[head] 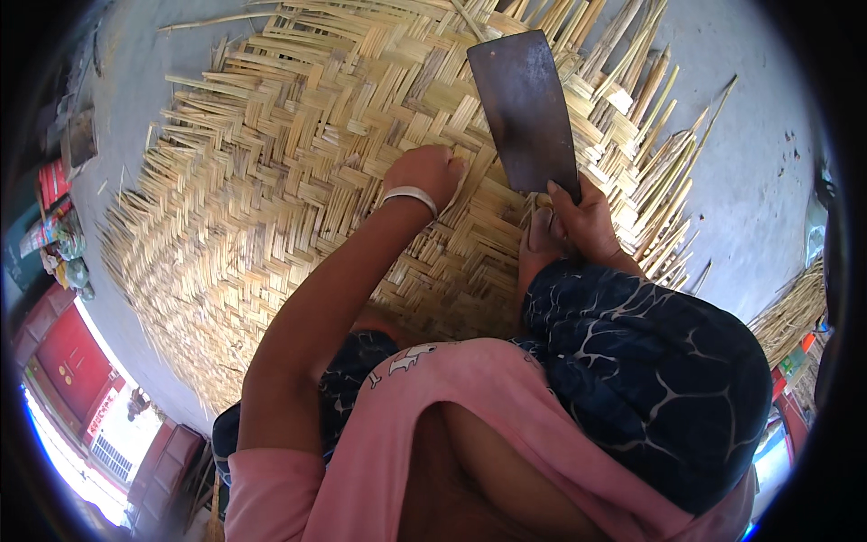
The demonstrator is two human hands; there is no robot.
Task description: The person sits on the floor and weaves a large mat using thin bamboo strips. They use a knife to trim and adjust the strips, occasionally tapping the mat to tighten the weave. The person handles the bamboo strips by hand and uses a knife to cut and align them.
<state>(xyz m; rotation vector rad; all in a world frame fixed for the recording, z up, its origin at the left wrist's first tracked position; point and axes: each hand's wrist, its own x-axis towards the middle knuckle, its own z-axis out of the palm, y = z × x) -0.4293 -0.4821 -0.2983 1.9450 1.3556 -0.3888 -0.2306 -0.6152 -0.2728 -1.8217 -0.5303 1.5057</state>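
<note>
My right hand grips a broad, dark metal cleaver at its lower end. Its blade points away from me, above a herringbone mat woven of flat, split cane-like strips. The handle is mostly hidden by the hand. Left of the blade, my left hand is curled into a fist low over the weave, a pale band around its wrist. Along its palm side shows the edge of a pale flat strip, which the fingers seem to pinch; the fingertips are hidden.
My sandalled foot rests on the mat beside the right hand. Loose strip ends stick out along the mat's right edge over the grey floor. A straw-like bundle lies far right. Bags and a red door are at left.
</note>
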